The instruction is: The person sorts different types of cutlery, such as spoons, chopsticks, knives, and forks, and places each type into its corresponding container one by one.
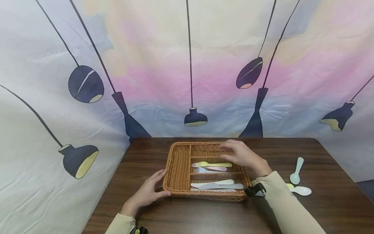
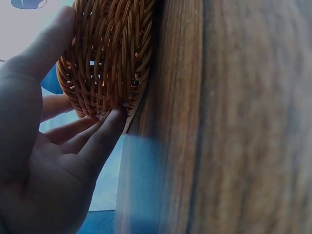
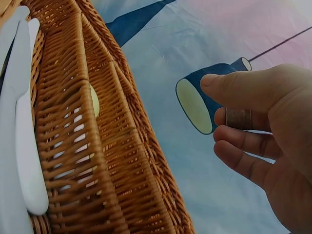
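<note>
A wicker cutlery basket (image 1: 179, 169) stands on the table, divided into a long left compartment and three on the right. My left hand (image 1: 147, 191) holds its front left corner, thumb and fingers on either side of the woven wall (image 2: 109, 58). Over the back right compartment hovers my right hand (image 1: 242, 154), fingers loosely bent; in the right wrist view nothing lies between them. Yellow, pink and pale blue forks, including the yellow fork (image 1: 217, 164), lie in the middle compartment. White and grey knives, among them a grey knife (image 1: 220, 186), fill the front one.
Right of the basket, a mint spoon (image 1: 297, 172) and a white spoon (image 1: 302, 190) lie on the dark wooden table (image 1: 216, 217). My right sleeve (image 1: 284, 195) partly covers a yellow piece and another pale piece there. Behind the table hangs a painted cloth (image 1: 163, 81).
</note>
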Motion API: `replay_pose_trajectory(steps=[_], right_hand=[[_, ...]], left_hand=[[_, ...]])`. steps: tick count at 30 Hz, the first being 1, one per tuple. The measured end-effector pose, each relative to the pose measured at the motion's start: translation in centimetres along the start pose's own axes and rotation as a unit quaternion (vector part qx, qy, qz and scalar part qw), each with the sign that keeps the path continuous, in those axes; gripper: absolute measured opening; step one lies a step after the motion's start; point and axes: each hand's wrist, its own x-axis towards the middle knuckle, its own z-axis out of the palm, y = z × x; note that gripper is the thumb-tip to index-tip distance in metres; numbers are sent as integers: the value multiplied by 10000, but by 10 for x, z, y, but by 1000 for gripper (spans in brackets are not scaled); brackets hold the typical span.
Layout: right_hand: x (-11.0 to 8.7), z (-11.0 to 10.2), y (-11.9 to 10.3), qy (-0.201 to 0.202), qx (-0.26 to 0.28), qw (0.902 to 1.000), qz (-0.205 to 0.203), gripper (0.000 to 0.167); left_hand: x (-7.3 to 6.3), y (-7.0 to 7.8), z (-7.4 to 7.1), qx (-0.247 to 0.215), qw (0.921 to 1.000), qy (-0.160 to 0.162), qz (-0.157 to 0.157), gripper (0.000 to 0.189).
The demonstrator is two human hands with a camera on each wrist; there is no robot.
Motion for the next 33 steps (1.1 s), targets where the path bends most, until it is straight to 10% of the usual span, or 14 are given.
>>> replay_pose_trajectory(steps=[33], right_hand=[[-71,-22,45,784,-721,9898,941,40]], left_hand=[[1,-2,1,121,9999,1,7,97]])
